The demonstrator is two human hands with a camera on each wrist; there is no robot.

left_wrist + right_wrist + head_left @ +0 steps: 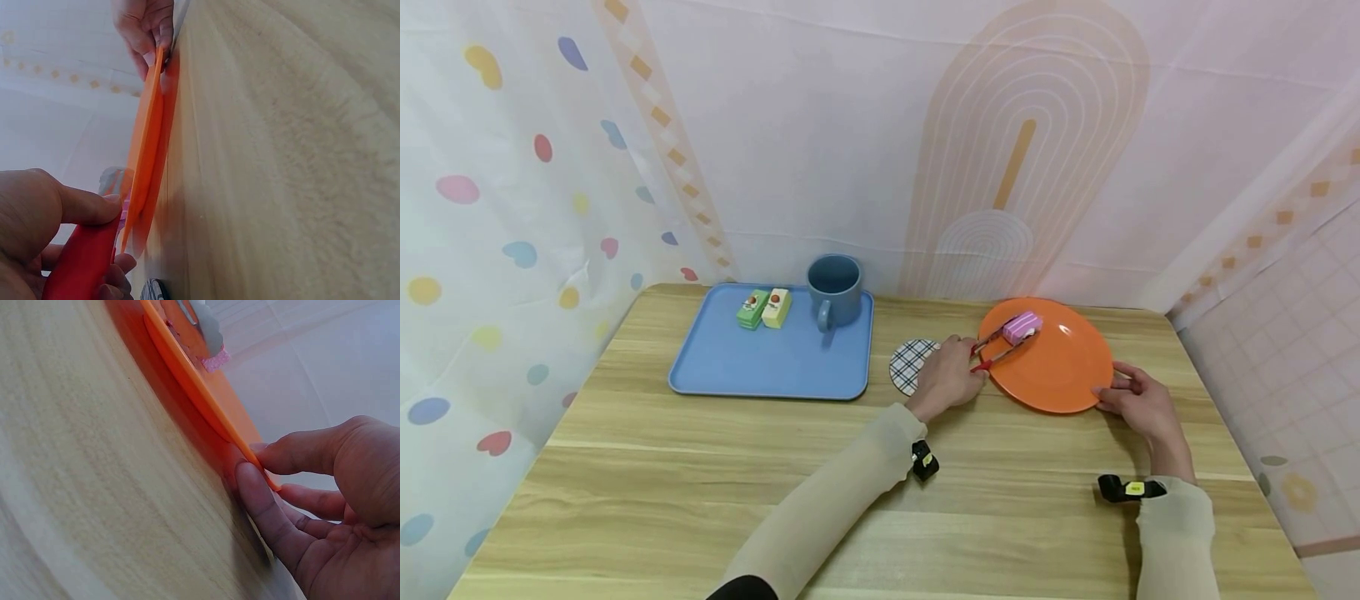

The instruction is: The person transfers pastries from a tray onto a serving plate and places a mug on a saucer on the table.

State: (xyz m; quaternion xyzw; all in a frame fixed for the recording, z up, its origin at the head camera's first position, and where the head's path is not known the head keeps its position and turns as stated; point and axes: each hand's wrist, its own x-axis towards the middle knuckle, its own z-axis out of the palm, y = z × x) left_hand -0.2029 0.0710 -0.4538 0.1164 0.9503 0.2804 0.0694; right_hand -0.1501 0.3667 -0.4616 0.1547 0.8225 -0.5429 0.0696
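Tabletop of pale wood grain [1037,525] is crossed by two sleeved arms: the left forearm [842,483] is stretched diagonally up toward the right, while the right forearm [1176,533] is held almost straight forward along the right side. By the right hand [1142,404], the rim of an orange plate [1060,367] is pinched at its near right, digits being set on both faces of the edge. By the left hand [946,375], red-handled tongs [84,259] are gripped, the thumb laid along a handle and the other fingers curled at its far side. A pink block [1024,327], located on the far left part of the plate, is straddled by the tongs' arms; whether it is squeezed cannot be told.

Only in the head view is a blue tray [760,367] shown, on which a blue-grey mug [846,310] is stood, with a green block [748,315] and a yellow block [777,310] placed side by side to its left. Between tray and plate, a checked coaster [910,365] is partly covered by the left hand. From the left wrist, the plate is seen edge-on, its orange reflection beneath. From the right wrist, a scalloped grey tong tip is revealed beside the pink block.
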